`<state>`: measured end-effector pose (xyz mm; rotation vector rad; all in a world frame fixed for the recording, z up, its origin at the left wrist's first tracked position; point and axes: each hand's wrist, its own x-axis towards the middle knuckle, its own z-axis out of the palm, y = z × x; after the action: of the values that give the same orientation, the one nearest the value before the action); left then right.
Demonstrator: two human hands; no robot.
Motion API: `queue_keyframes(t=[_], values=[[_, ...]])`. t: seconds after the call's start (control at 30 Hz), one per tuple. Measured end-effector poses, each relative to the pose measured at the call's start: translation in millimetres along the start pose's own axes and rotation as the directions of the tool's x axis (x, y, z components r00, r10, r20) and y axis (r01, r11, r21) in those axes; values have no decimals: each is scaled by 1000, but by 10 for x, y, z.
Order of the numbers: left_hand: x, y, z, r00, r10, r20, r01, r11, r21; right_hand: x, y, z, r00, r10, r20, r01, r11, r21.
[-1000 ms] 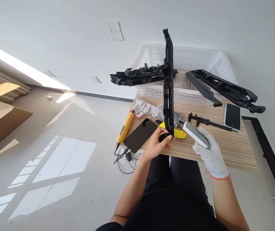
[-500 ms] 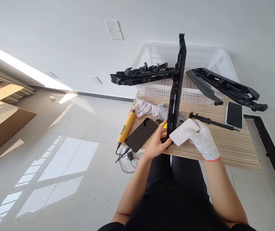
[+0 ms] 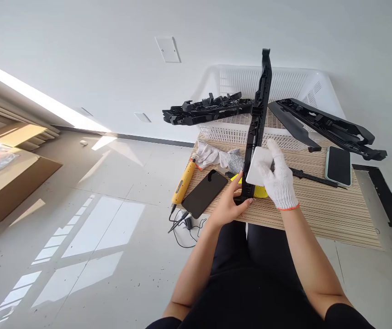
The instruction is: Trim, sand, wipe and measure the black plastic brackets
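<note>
A long black plastic trim part (image 3: 258,109) stands slanting up from the table's near edge, its ribbed inner side toward me. My bare left hand (image 3: 232,203) grips its lower end, thumb in front. In a white knitted glove, my right hand (image 3: 280,180) is closed on a flat white sponge-like block (image 3: 259,165). The block lies against the right side of the trim part, a little above my left hand. Behind the trim's lower end a yellow object (image 3: 260,192) is partly hidden.
A white plastic basket (image 3: 230,133) stands behind, with black plastic parts (image 3: 209,112) lying across its left and more parts (image 3: 329,125) at its right. On the table (image 3: 333,217) are a yellow tool (image 3: 184,183), two phones (image 3: 205,193), gloves (image 3: 208,155) and a black caliper (image 3: 314,177).
My right hand has carried the white block up and away from my left thumb, onto the trim part. More of the yellow object shows. The whole view has shifted slightly.
</note>
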<state>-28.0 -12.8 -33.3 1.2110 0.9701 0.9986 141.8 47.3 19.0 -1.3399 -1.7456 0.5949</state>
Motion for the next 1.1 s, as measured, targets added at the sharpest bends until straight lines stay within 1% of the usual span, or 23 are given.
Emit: queue_keyframes(t=[0.03,0.1,0.13,0.23,0.27,0.33,0.37,0.4,0.47,0.5,0.6,0.73,0.83,0.87,0.93,0.97,1.03,1.1], values=[[-5,1,-4,1000,-2,1,2,1000,-4,23,5,-4,1000,-17,15,17,1000,2],[-10,1,-8,1000,3,-2,-4,1000,-17,65,14,-19,991,-55,123,54,998,14],[-10,-1,-7,1000,8,-5,-8,1000,-18,81,20,-30,987,-64,150,63,998,15],[1,-9,5,1000,16,-12,-16,1000,1,103,27,-68,993,-43,112,43,999,0],[5,-10,9,1000,17,-17,-17,1000,6,101,23,-80,991,-39,129,39,999,4],[10,-11,16,999,24,-27,-24,1000,9,89,6,-98,974,-40,221,37,999,17],[11,-10,18,999,27,-29,-27,1000,12,81,-5,-102,971,-36,237,33,999,15],[10,-9,18,999,31,-29,-31,999,18,74,-17,-103,978,-28,206,27,1000,5],[8,-6,16,999,38,-23,-37,999,31,68,-37,-93,997,-12,80,13,1000,-19],[7,-5,14,999,38,-16,-38,999,33,68,-43,-85,999,-14,46,15,1000,-21],[6,-10,10,999,36,2,-36,999,34,73,-43,-59,993,-51,105,53,999,-10],[3,-18,15,999,33,6,-33,998,58,65,-31,-66,998,-30,47,32,999,-33],[-1,-17,21,999,45,2,-45,996,82,43,-45,-97,994,-30,104,32,999,-14],[-1,-15,22,999,51,-3,-51,994,99,33,-54,-103,996,-29,83,31,999,-20],[2,-12,22,998,60,-7,-59,991,118,9,-70,-99,1000,-10,-9,10,1000,-26],[4,-11,21,998,59,-5,-58,992,112,-5,-73,-90,1000,1,-23,-2,1000,-12],[8,-11,19,999,52,1,-52,996,78,-30,-63,-65,1000,10,23,-11,999,30],[8,-15,17,999,47,0,-47,998,49,-49,-37,-47,1000,21,18,-21,999,36]])
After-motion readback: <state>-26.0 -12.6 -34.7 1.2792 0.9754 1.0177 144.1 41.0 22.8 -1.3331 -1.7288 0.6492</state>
